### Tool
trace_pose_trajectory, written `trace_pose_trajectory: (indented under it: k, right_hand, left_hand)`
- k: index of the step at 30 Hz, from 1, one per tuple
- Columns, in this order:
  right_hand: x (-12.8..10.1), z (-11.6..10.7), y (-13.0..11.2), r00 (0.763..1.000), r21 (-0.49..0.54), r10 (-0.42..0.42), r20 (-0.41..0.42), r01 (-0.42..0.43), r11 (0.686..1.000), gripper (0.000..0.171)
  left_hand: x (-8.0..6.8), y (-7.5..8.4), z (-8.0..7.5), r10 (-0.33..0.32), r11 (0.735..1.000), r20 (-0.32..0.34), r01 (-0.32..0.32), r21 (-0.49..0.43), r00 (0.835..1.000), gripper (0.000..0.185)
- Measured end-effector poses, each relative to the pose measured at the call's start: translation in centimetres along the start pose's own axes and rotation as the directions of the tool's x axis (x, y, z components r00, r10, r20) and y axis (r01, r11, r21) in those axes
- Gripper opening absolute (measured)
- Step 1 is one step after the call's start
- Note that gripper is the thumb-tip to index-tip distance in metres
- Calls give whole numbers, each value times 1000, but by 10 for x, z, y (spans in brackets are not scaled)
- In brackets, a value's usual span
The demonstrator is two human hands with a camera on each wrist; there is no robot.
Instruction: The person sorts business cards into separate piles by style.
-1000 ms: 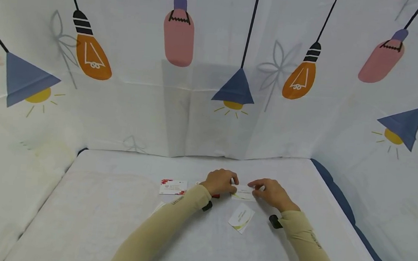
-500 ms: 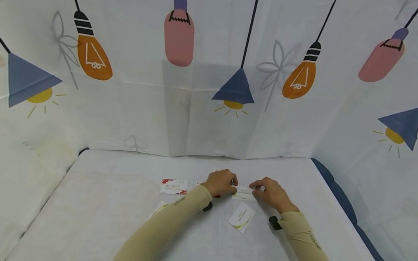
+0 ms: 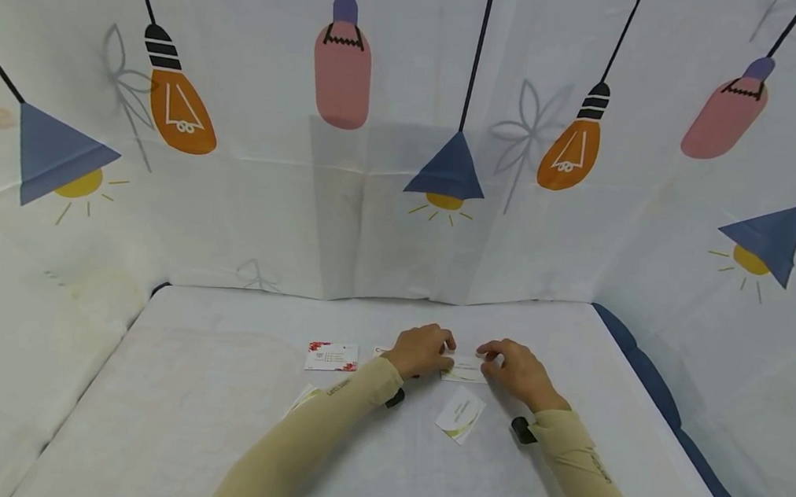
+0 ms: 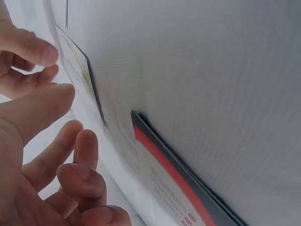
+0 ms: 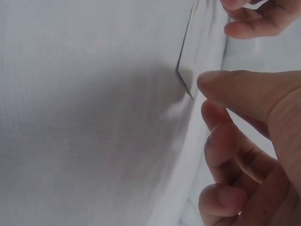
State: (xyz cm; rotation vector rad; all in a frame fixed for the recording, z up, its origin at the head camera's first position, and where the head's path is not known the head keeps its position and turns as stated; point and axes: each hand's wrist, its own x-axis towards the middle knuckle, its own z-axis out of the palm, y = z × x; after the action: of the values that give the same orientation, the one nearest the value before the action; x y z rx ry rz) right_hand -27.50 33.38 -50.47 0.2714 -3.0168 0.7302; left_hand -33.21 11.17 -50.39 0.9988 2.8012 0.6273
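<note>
A white business card with a green curve (image 3: 464, 370) lies flat on the table between the two hands. My left hand (image 3: 422, 348) is at its left end, fingers loosely bent and thumb near the edge. At the other end is my right hand (image 3: 517, 372), its thumb (image 5: 230, 89) close over the card's corner in the right wrist view. Neither hand grips anything. Beneath the left hand, a small stack of red-and-black-edged cards (image 4: 171, 183) shows in the left wrist view; the hand mostly hides it from the head camera. A second green-curved card (image 3: 460, 414) lies tilted just in front.
Left of the hands sits a white card with red flowers (image 3: 332, 357). Another card (image 3: 303, 394) is partly covered by the left sleeve. The white-covered table (image 3: 180, 387) meets a printed cloth backdrop (image 3: 399, 241) behind and at both sides.
My right hand has shifted slightly right, away from the card's end. My left hand stays nearly in place, and the cards look unmoved.
</note>
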Motion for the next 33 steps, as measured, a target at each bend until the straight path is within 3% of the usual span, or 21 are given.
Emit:
trace_pose_trajectory:
  k: [5,10,19,25,33]
  right_hand:
    - [-4,-3,-1,999,15,-27,-33,28,1000,25]
    - [-11,-3,-1,996,54,-93,-18,94,994,26]
    - [-29,-4,-3,960,149,-274,65,262,953,30]
    - [-35,-8,-3,937,214,-302,178,263,941,39]
    - [-38,-8,-2,915,211,-302,267,251,945,49]
  left_hand:
    - [-9,2,3,20,999,-23,-19,48,1000,25]
    - [-24,10,5,40,994,-3,-39,101,999,24]
    - [-48,27,10,78,968,-9,-73,242,997,30]
    - [-71,35,15,78,953,-44,-62,295,996,36]
    - [-84,45,26,17,900,-63,12,436,998,58]
